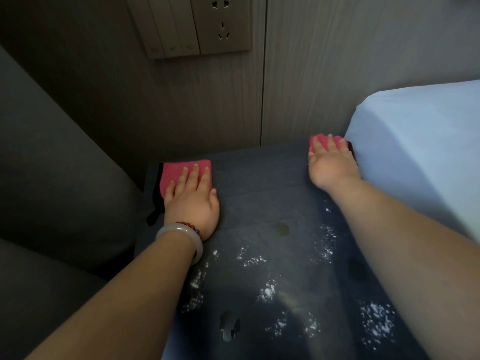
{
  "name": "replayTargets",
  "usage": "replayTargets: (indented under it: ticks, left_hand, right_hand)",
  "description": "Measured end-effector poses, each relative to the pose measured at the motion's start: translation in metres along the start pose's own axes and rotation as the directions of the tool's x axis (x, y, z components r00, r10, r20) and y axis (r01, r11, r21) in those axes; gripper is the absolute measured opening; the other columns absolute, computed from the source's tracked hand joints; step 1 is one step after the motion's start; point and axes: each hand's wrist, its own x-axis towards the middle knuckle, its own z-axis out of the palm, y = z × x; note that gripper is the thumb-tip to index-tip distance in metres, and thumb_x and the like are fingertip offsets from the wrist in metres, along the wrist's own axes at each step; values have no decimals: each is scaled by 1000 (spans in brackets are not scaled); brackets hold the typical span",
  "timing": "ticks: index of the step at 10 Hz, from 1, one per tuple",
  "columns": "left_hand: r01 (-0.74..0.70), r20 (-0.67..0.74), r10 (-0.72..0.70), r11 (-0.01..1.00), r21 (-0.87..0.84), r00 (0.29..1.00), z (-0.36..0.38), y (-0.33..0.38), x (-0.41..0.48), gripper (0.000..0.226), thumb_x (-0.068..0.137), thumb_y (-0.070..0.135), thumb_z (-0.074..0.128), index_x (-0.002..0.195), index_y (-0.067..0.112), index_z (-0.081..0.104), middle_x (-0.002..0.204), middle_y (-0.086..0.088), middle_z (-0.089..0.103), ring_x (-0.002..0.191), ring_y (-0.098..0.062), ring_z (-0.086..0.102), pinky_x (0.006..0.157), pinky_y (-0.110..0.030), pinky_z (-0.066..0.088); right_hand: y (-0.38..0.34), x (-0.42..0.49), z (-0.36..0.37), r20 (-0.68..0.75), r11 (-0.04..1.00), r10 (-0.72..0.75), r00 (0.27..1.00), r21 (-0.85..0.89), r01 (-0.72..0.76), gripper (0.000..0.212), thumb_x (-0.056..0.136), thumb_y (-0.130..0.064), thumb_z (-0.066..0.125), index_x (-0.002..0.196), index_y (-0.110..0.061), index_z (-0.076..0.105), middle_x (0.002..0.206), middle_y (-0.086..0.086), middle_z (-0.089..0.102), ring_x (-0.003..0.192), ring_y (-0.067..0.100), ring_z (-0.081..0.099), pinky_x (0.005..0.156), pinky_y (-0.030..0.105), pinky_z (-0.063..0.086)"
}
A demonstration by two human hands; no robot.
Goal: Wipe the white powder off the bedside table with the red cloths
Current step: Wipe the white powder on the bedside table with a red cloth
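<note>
Powder [267, 292] unwiped — right cloth [321, 140] mostly hidden under right hand [331, 165].

Matt, dark blue-grey bedside table [259, 203] top, faintly streaked, with a chipped, paler scuff [228, 327] near the front edge. Dry, grainy white powder [267, 292] in clumps and specks across the front half. 2 soft, finely napped red cloths: left cloth [181, 170] at the far left corner, right cloth [322, 140] at the far right corner. Matt wood-grain wall panel [181, 100] behind. Smooth, satin plastic switch plate [192, 24]. Smooth pale blue bedsheet [415, 152] cloth along the right edge. Glossy, milky bangle [179, 229] and polished red-brown beads [189, 226] near the left edge.
</note>
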Motion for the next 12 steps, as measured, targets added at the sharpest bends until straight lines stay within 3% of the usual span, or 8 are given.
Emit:
replayTargets:
  ticks: [2,3,5,7,8,9,10,12]
  left_hand:
    - [10,-6,-10,1000,-3,1000,-1,1,0,56,101,39,19,155,27,8,164,3,3,150,-17,-3,120,-42,2]
    - [11,11,-11,1000,2,1000,-2,2,1,56,102,40,18,155,27,8,164,4,2,149,-16,-4,120,-41,1]
    - [4,8,-4,1000,3,1000,-1,0,1,56,101,40,18,155,27,7,164,3,1,149,-16,-4,120,-41,1]
    - [14,0,-14,1000,15,1000,-1,0,2,57,101,40,21,155,27,9,164,2,3,150,-18,-2,120,-43,4]
    - [10,-8,-10,1000,8,1000,-1,2,1,57,101,39,21,155,26,10,164,2,4,150,-18,-1,120,-42,3]
    - [6,4,-6,1000,2,1000,0,1,1,57,101,40,21,155,27,9,164,2,3,149,-17,-2,120,-42,1]
    - [1,-11,-1,1000,3,1000,1,-1,2,57,101,39,21,155,27,10,164,1,4,150,-18,-1,119,-42,2]
    - [-2,-21,2,1000,-7,1000,0,0,0,56,101,38,23,155,26,12,164,0,6,150,-19,1,119,-42,2]
  right_hand:
    - [-93,-81,20,-38,886,-453,891,92,455,54,101,-40,14,154,-34,7,163,-7,2,150,22,-5,121,39,2]
    - [-62,-60,7,8,905,-424,906,33,424,54,103,-30,20,155,-26,4,163,-1,-2,150,24,-6,121,38,-2]
    - [0,-28,12,-48,993,-108,993,42,110,56,102,-33,14,155,-20,5,164,6,2,150,28,-2,121,40,0]
    - [-83,-119,17,-88,897,-416,905,120,425,53,103,-35,21,155,-27,11,163,-3,4,150,21,-4,121,35,-1]
    - [-54,-105,12,-59,908,-404,913,98,408,53,103,-34,19,155,-26,10,163,-1,4,150,21,-3,121,34,0]
    - [-5,-72,7,-43,985,-120,992,119,124,54,103,-33,17,155,-26,6,164,1,1,150,23,-4,121,37,0]
    - [-10,-75,4,-54,994,4,999,106,1,54,103,-32,15,155,-22,3,164,3,-1,150,25,-4,121,40,1]
    - [-77,-136,20,-111,899,-392,913,163,406,54,101,-31,22,154,-25,17,163,-2,10,150,20,2,121,34,3]
